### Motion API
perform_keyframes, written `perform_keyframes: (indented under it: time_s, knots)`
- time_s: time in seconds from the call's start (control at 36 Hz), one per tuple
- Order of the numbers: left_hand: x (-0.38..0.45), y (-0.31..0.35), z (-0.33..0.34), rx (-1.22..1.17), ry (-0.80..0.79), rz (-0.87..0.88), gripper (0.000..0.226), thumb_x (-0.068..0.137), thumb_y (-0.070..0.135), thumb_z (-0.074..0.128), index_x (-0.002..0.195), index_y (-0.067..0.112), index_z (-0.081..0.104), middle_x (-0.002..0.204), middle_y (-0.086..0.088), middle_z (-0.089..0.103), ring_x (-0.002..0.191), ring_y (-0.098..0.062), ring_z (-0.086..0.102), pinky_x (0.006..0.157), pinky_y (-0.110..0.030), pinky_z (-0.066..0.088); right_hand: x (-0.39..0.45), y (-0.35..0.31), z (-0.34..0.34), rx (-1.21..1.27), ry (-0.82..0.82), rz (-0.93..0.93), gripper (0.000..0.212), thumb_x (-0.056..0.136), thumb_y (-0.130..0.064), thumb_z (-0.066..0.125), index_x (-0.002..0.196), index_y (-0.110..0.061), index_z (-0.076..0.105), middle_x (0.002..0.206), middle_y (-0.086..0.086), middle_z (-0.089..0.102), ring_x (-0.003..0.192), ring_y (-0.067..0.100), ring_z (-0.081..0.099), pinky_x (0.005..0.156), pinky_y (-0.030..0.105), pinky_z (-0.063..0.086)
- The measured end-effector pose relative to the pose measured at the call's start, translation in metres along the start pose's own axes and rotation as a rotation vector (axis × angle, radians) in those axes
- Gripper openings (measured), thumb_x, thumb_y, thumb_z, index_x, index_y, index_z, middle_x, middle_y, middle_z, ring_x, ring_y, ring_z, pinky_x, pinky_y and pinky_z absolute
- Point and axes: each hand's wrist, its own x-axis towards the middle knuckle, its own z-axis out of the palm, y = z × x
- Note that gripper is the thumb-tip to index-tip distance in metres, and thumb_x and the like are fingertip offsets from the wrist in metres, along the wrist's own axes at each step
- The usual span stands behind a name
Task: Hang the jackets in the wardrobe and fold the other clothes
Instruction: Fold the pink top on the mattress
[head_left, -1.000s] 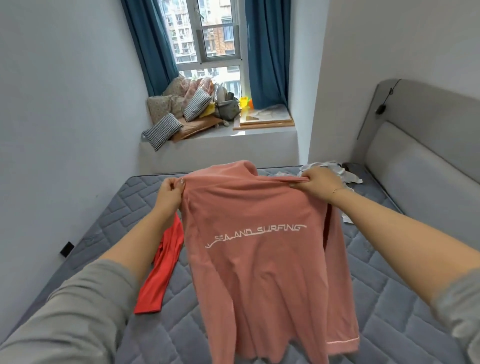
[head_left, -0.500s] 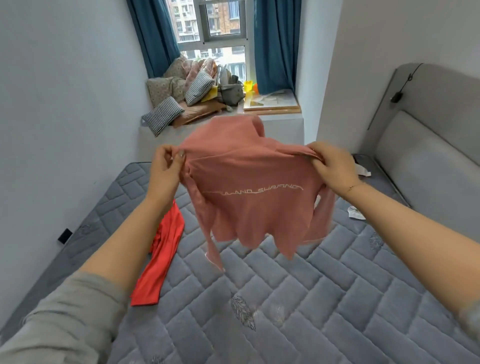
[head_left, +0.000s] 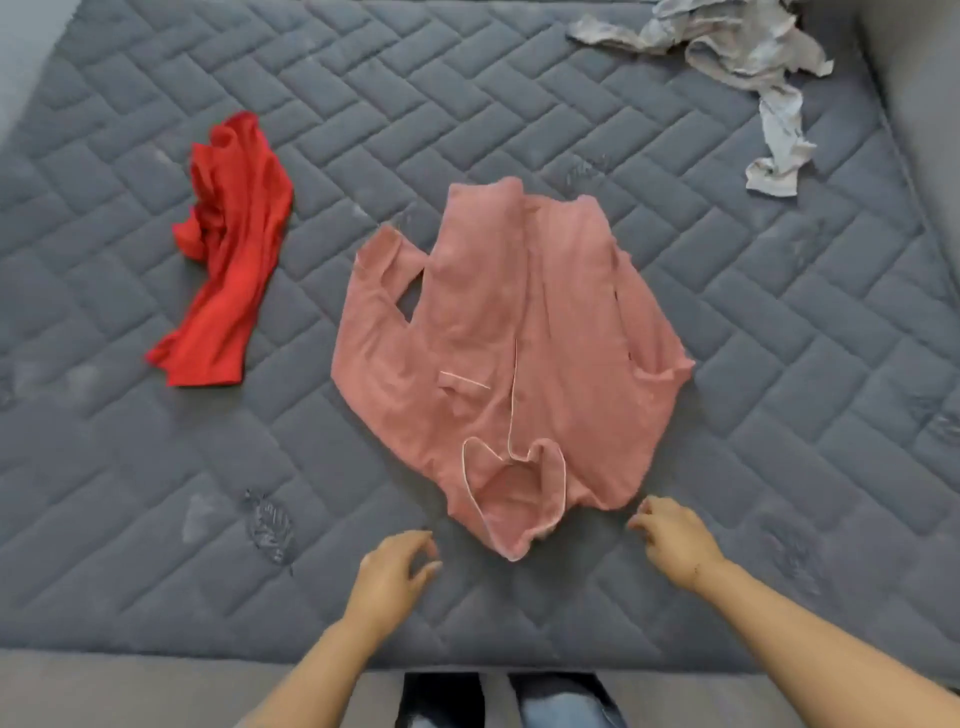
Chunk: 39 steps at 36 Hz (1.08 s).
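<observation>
Now the pink top (head_left: 519, 332) lies released mid-frame (collar nearest); left hand (head_left: 395, 571) and right hand (head_left: 675, 540) hover empty, folding can start.

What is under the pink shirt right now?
The pink shirt lies on the grey quilted mattress, which shows all around it. Whatever lies directly beneath the shirt is covered.

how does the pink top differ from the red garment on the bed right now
The pink top is spread mostly flat, collar nearest the person; the red garment lies bunched and crumpled in a narrow strip. The pink top sits mid-mattress just beyond both open hands; the red garment lies off to the left, out of their reach. The pink top covers more area and has pale piping; the red garment is plain. Both rest unfolded on the grey mattress.
</observation>
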Motion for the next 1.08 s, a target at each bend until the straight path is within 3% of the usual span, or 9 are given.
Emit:
perform_keyframes:
  time_s: [0.08,0.22,0.33,0.42,0.53,0.64,0.72,0.89,1.08]
  knots:
    - [0.005,0.0,0.033,-0.213,0.088,-0.106,0.009,0.091,0.022,0.067,0.097,0.026,0.061,0.102,0.015,0.061,0.104,-0.011,0.057,0.087,-0.022,0.04,0.006,-0.002,0.048,0.202,-0.059,0.085,0.04,0.091,-0.007,0.045,0.124,-0.023,0.062,0.128,0.0,0.051,0.123,0.018,0.044,0.098,0.027,0.037]
    - [0.047,0.026,0.044,-0.357,0.264,-0.188,0.013,0.089,0.017,0.066,0.096,0.022,0.057,0.098,0.006,0.057,0.09,-0.008,0.058,0.083,-0.032,0.047,0.032,-0.014,0.062,0.603,0.21,0.207,0.024,0.093,-0.006,0.054,0.112,-0.012,0.068,0.114,0.005,0.061,0.108,0.019,0.054,0.082,0.02,0.038]
    - [0.093,0.053,0.052,-0.303,0.26,-0.236,0.062,0.073,0.039,0.08,0.122,0.019,0.047,0.117,0.001,0.043,0.112,-0.022,0.046,0.094,-0.037,0.043,0.061,-0.034,0.05,0.895,0.305,0.25,0.033,0.09,-0.026,0.066,0.119,-0.012,0.058,0.115,0.001,0.057,0.101,0.016,0.054,0.082,0.022,0.042]
    - [0.108,0.062,0.074,0.013,0.026,-0.351,0.107,0.06,0.058,0.08,0.142,0.029,0.017,0.14,0.0,0.02,0.131,-0.023,0.025,0.102,-0.047,0.035,0.082,-0.049,0.049,0.904,0.275,0.296,0.058,0.081,-0.038,0.075,0.122,-0.008,0.047,0.118,0.004,0.049,0.107,0.02,0.049,0.093,0.037,0.043]
    - [0.093,0.046,0.109,0.225,0.092,-0.29,0.117,0.067,0.04,0.078,0.147,0.036,-0.007,0.154,0.001,-0.009,0.143,-0.024,0.009,0.11,-0.051,0.028,0.096,-0.066,0.064,0.838,0.31,0.333,0.06,0.074,-0.034,0.082,0.114,-0.006,0.047,0.115,0.009,0.048,0.105,0.024,0.047,0.088,0.036,0.042]
    - [0.065,0.023,0.129,0.208,0.181,-0.197,0.102,0.072,0.041,0.079,0.151,0.029,0.017,0.16,-0.005,-0.002,0.142,-0.029,0.012,0.112,-0.053,0.023,0.09,-0.077,0.082,0.656,0.562,0.374,0.05,0.07,-0.026,0.084,0.106,-0.004,0.056,0.109,0.014,0.05,0.103,0.033,0.05,0.084,0.04,0.041]
    - [0.061,0.011,0.127,-0.079,0.328,-0.14,0.067,0.074,0.019,0.081,0.134,0.018,0.053,0.148,-0.008,0.031,0.128,-0.025,0.038,0.106,-0.045,0.034,0.082,-0.08,0.097,0.783,0.566,0.4,0.049,0.072,-0.023,0.083,0.109,-0.004,0.056,0.107,0.008,0.046,0.097,0.025,0.049,0.083,0.033,0.04]
    - [0.077,0.015,0.096,-0.475,0.432,-0.19,0.032,0.085,-0.003,0.061,0.087,0.028,0.067,0.098,0.013,0.064,0.087,0.008,0.056,0.075,-0.005,0.039,0.074,-0.082,0.113,1.198,0.489,0.497,0.033,0.081,-0.014,0.076,0.1,-0.014,0.048,0.086,-0.001,0.055,0.077,0.015,0.052,0.064,0.018,0.041]
    - [0.085,0.02,0.047,-1.679,0.056,-0.379,0.024,0.084,0.021,0.056,0.095,0.014,0.075,0.094,0.0,0.076,0.083,-0.007,0.071,0.074,-0.021,0.058,0.072,-0.075,0.087,2.115,0.3,0.615,0.024,0.095,-0.013,0.058,0.118,-0.009,0.058,0.1,0.002,0.067,0.091,0.013,0.062,0.09,0.026,0.047]
